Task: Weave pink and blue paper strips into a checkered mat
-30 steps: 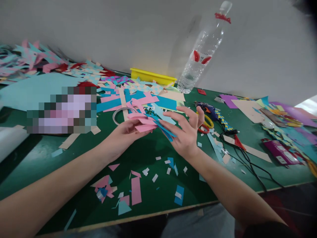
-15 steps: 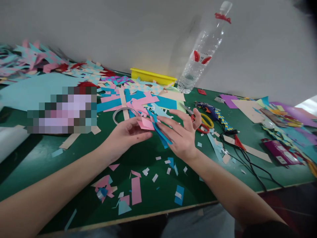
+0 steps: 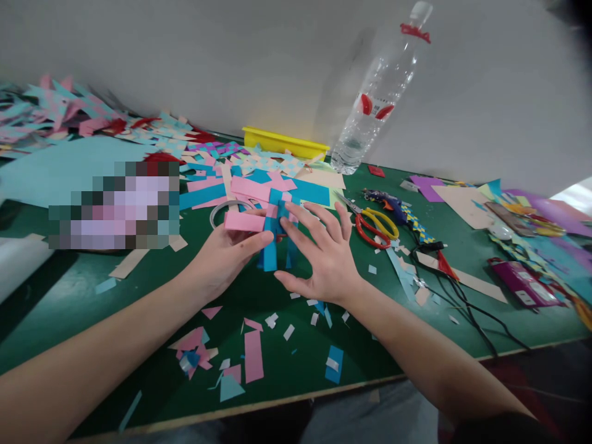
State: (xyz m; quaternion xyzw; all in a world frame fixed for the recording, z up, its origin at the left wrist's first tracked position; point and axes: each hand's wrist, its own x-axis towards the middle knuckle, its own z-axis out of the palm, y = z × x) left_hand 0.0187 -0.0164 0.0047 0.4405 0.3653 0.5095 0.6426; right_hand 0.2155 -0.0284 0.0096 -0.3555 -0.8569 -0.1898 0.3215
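A woven piece of pink and blue paper strips [image 3: 266, 225] lies on the green table [image 3: 287, 364] in the middle. My left hand [image 3: 226, 256] grips its left side, thumb on a pink strip. My right hand [image 3: 324, 259] rests flat on the piece from the right, fingers stretched out and pressing the blue strips down. A roll of clear tape [image 3: 224, 213] sits just behind my left hand.
Red and yellow scissors [image 3: 374, 223] and a glue gun [image 3: 386, 200] lie right of my hands, with black cables beyond. A plastic bottle [image 3: 379, 92] and yellow tray [image 3: 284, 142] stand by the wall. Paper scraps cover the near table; woven pieces pile at the left.
The woven piece turned and came down flat on the table. My right hand moved left and lowered onto it, fingers flattening. The scissors are now uncovered.
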